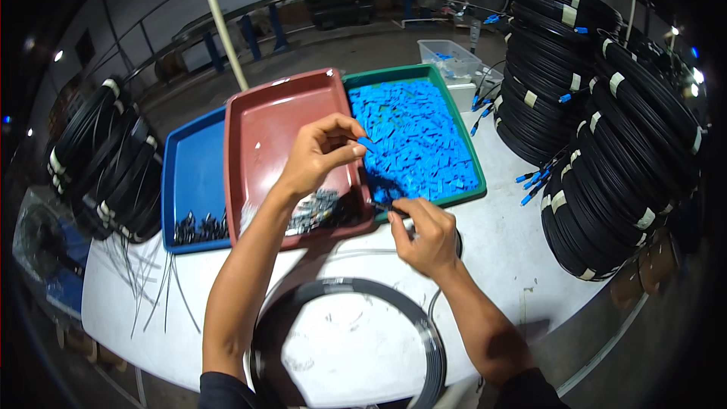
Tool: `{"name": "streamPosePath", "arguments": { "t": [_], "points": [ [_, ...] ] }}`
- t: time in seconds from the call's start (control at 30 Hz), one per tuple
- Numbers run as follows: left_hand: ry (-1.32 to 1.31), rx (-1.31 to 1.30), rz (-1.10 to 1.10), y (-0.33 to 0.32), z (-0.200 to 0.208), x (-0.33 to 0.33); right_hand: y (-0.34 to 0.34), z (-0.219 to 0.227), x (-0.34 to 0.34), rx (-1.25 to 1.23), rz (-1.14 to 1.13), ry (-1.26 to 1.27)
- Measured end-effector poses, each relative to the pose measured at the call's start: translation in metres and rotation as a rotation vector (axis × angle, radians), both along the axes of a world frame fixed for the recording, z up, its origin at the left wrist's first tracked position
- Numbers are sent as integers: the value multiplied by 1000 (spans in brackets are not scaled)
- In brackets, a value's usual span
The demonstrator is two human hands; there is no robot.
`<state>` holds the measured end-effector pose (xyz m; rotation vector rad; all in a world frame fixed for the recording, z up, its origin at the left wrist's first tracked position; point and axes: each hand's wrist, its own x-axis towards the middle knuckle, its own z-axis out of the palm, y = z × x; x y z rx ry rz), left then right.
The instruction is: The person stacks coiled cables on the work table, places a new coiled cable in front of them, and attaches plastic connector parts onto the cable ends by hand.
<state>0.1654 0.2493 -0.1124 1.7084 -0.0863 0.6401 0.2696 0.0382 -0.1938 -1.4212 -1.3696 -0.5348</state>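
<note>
My left hand pinches a small blue plastic connector piece between thumb and fingertips, above the right edge of the red-brown tray. Lower and to the right, my right hand is closed on the end of a black cable, with its tip pointing toward the trays. The two held parts are apart. A black cable coil lies on the white table below my hands. Many loose blue pieces fill the green tray behind my right hand.
Left of the red-brown tray is a blue tray with small black parts. Silvery parts lie in the red-brown tray. Cable coils are stacked at the left and right. A transparent box stands behind the green tray.
</note>
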Motion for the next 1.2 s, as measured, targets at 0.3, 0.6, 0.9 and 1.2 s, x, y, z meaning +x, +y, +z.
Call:
{"name": "streamPosePath", "arguments": {
  "t": [0.3,0.6,0.9,1.2],
  "points": [
    [-204,-213,112,-37,-35,-142,-2,18,-42,-135,356,193],
    [-92,-256,228,-51,-80,-174,-8,14,-69,-291,467,53],
    [1,-114,266,-60,-82,-179,-7,18,-70,-318,473,-52],
    [112,101,360,-86,-67,-171,-5,19,-72,-237,538,-107]
  ]
}}
